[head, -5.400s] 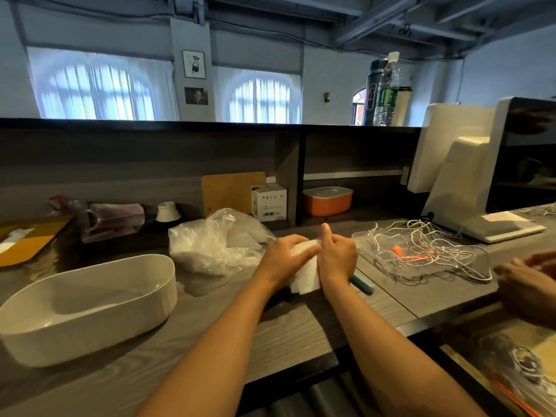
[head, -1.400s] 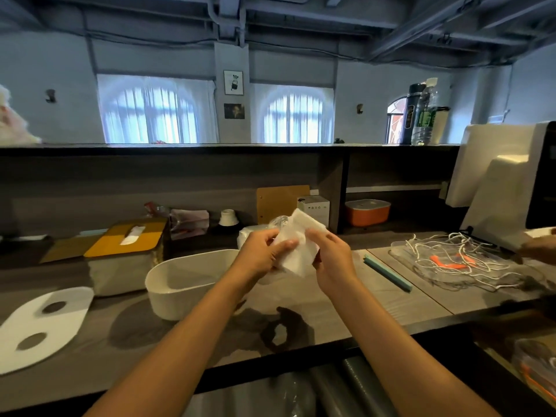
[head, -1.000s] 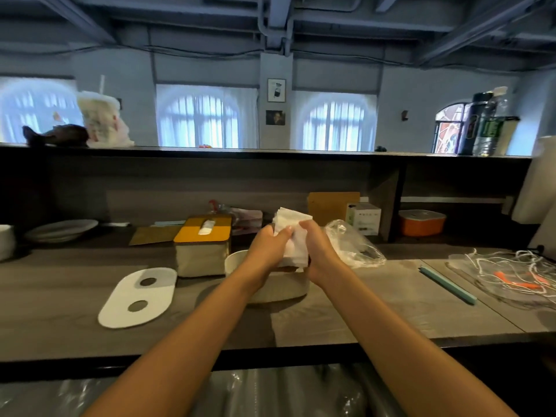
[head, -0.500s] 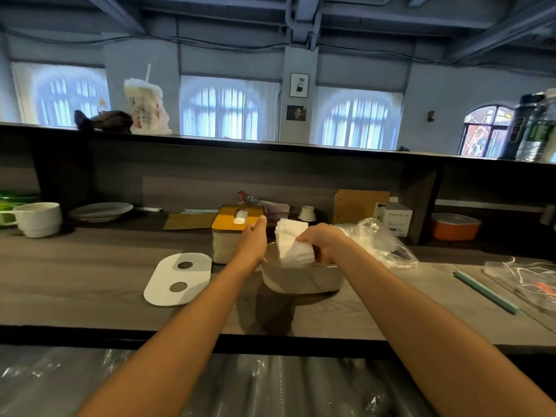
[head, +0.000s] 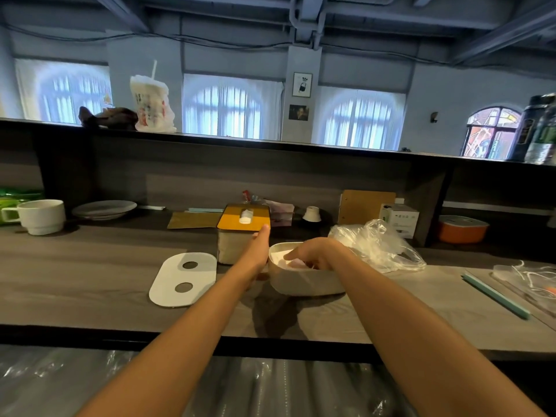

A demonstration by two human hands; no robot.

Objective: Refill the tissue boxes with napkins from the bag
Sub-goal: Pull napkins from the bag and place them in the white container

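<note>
Where half a second ago the right hand [head: 313, 255] held the white napkin stack [head: 282, 256] above, it now presses it inside the oval white tissue box [head: 304, 284]; the flat-fingered left hand [head: 259, 251] steadies its side.

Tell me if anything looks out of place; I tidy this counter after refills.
The white oval lid with two holes lies flat on the counter, off the open white box where the right hand presses napkins. That fits refilling. Nothing looks spilled or damaged.
</note>
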